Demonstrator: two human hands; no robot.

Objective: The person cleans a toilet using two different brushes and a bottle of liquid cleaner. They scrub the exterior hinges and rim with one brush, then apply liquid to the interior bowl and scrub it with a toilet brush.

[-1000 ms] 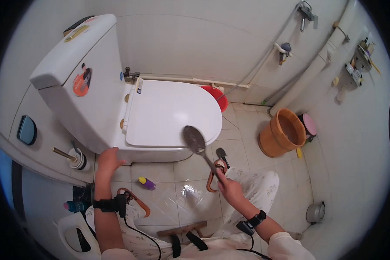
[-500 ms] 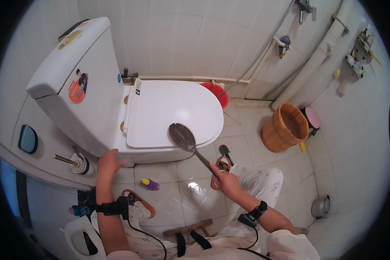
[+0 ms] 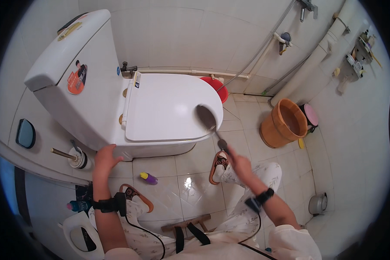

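My right hand (image 3: 240, 167) is closed around the handle of a dark, long-handled brush (image 3: 206, 118). Its oval head is blurred over the front part of the white toilet lid (image 3: 169, 108), which is down; whether it touches the lid, I cannot tell. At the lower left of the toilet base (image 3: 160, 150), my left hand (image 3: 106, 159) holds nothing, thumb and fingers apart, close against the porcelain. A small purple bottle with a yellow cap (image 3: 149, 178) lies on the floor between my feet and the toilet.
A red bucket (image 3: 221, 91) stands behind the toilet's front. To the right are a wooden bucket (image 3: 275, 130) and a metal pot (image 3: 318, 203). A toilet brush in its holder (image 3: 79, 159) stands at left. Wet-looking tiles (image 3: 190, 190) lie before my wooden stool (image 3: 188, 222).
The brush has swung right and up, toward the lid's front end, and its head is now blurred. My left hand has stayed by the toilet base. The whole view has shifted slightly.
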